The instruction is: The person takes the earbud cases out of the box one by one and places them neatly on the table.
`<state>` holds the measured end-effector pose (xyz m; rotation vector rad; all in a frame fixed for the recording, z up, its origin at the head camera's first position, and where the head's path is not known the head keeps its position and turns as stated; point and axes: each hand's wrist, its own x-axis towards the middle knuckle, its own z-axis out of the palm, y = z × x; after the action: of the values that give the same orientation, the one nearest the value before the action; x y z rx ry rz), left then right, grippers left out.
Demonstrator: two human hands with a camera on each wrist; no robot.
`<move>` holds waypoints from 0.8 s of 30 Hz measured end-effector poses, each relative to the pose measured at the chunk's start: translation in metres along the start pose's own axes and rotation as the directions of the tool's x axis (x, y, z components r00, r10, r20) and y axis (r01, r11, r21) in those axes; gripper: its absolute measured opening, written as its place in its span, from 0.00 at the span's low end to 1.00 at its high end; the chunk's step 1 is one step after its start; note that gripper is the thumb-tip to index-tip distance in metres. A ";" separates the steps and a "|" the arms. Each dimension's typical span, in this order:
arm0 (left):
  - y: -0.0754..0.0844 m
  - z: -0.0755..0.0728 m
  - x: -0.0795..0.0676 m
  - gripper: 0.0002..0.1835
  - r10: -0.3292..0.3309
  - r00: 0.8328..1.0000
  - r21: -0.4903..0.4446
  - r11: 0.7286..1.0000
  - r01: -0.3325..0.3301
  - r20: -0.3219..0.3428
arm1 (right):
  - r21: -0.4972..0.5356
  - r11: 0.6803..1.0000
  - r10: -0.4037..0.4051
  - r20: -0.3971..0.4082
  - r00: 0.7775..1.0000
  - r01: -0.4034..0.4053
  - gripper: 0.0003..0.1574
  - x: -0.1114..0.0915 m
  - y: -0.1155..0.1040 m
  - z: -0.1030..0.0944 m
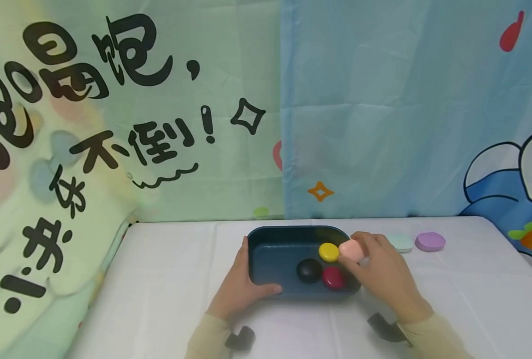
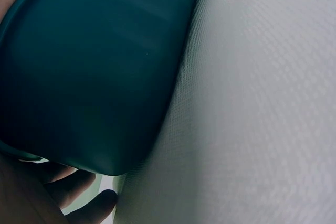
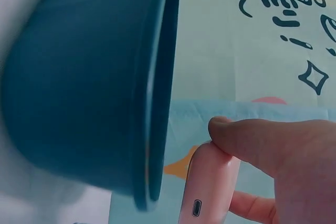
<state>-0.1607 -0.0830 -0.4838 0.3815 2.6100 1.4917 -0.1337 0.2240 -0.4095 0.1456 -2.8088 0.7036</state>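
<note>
While my left hand (image 1: 240, 285) grips the tray (image 1: 272, 259), my right hand (image 1: 385, 269) pinches a pink piece (image 1: 351, 250)

As the dark blue tray sits on the white-covered surface (image 1: 158, 279), I grasp its left end with my left hand, the thumb reaching over the near rim and the fingers lying along the outer side. My right hand is at the opposite end, grasping the pink piece between thumb and fingers. From the right wrist view, I see the piece held higher than the tray's rim and a little apart from it, with a small oblong slot in its narrow end.

Inside the tray, three rounded pieces lie toward the right: a yellow piece (image 1: 328, 253) farthest back, just beside the pink one as I look down; a black piece (image 1: 309, 270) nearer me and to the left; and a red piece (image 1: 334, 278) next to the black one. Beyond my right hand, a pale mint piece (image 1: 399, 243) lies on the surface, partly hidden by my fingers, and a purple piece (image 1: 430, 242) lies near it, farther right. Behind everything hang a green cloth (image 1: 230, 164) with bold black lettering and a blue cloth (image 1: 383, 124).
</note>
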 end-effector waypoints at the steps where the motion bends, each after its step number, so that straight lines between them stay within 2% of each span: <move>1: 0.000 0.000 0.000 0.72 -0.001 1.000 0.000 1.000 0.001 0.001 | -0.001 1.000 0.000 -0.003 1.000 0.000 0.33 -0.001 0.002 0.000; 16: 0.000 0.000 0.000 0.72 -0.008 1.000 -0.008 1.000 0.008 -0.001 | -0.038 0.996 0.073 -0.054 0.996 -0.075 0.33 -0.008 0.028 -0.005; 24: 0.002 0.000 -0.001 0.71 -0.006 1.000 -0.004 1.000 0.006 0.002 | -0.079 0.989 0.121 -0.038 0.992 -0.124 0.34 -0.009 0.040 -0.004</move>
<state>-0.1598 -0.0824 -0.4817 0.3745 2.6037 1.4933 -0.1303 0.2612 -0.4266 -0.0534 -2.8281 0.6110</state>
